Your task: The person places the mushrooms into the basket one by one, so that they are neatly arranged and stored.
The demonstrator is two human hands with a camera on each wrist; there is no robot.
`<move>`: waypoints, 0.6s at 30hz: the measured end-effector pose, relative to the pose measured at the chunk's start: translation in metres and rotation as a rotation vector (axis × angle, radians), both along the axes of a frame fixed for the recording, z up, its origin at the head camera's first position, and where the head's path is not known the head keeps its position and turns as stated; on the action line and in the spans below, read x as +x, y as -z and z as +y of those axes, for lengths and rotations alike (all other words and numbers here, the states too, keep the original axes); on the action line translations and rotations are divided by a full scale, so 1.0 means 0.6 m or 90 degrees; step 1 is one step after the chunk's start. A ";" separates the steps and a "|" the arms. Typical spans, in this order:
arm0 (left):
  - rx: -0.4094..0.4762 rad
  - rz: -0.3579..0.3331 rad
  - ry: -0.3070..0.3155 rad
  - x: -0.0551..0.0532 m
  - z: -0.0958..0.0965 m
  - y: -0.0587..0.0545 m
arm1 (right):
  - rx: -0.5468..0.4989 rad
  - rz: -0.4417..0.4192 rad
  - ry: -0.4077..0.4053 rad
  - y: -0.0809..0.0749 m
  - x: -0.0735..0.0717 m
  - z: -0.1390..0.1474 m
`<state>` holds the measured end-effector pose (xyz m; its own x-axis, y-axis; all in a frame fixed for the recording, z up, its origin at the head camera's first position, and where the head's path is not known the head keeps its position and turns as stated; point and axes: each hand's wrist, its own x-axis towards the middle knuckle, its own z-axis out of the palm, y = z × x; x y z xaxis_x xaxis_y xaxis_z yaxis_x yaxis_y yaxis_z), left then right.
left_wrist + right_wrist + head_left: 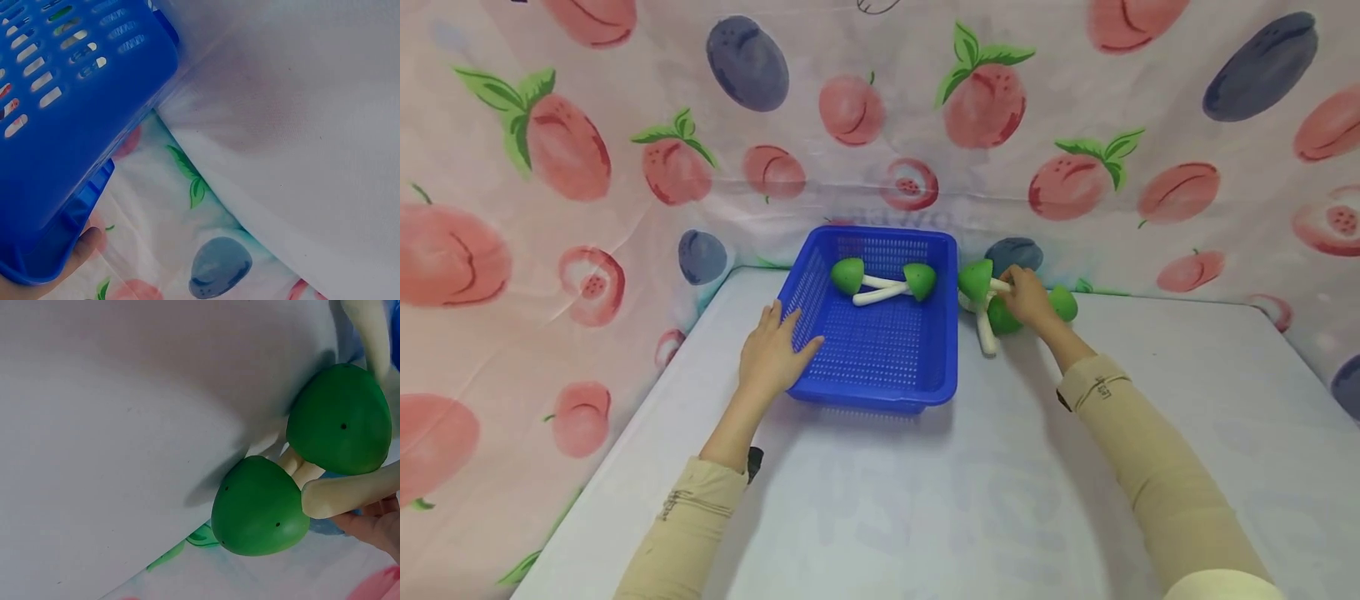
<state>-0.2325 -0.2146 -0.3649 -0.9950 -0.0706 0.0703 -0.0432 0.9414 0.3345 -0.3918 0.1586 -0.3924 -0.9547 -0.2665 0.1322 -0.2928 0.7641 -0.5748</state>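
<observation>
My right hand [1028,296] pinches the white stem of a toy mushroom [976,279] with a green domed cap, just right of the blue basket [947,367]. In the right wrist view, the end of the held stem [344,495] pokes past the fingers [375,526]. Two more green mushroom caps [259,506] [340,419] lie close beside it on the table. My left hand [771,354] rests spread over the basket's left rim, thumb over its inner side. Inside the basket, two toy mushrooms [847,276] [920,282] lie with stems crossing.
Another mushroom stem [986,333] lies against the pile near the basket's right wall. A pale cloth covers the table [880,508]. Behind and to the left hangs a fruit-print curtain [850,183], close to the table's back edge and the basket.
</observation>
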 end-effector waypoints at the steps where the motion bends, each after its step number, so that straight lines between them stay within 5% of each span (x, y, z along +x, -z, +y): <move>1: -0.002 -0.001 0.000 0.000 0.000 -0.001 | -0.008 -0.002 0.002 -0.002 0.000 0.000; 7: -0.007 0.000 0.004 -0.005 0.001 -0.003 | -0.013 -0.030 0.030 -0.033 0.029 -0.009; 18: -0.003 -0.008 0.001 -0.001 0.002 -0.003 | -0.041 -0.023 0.044 -0.055 0.040 -0.017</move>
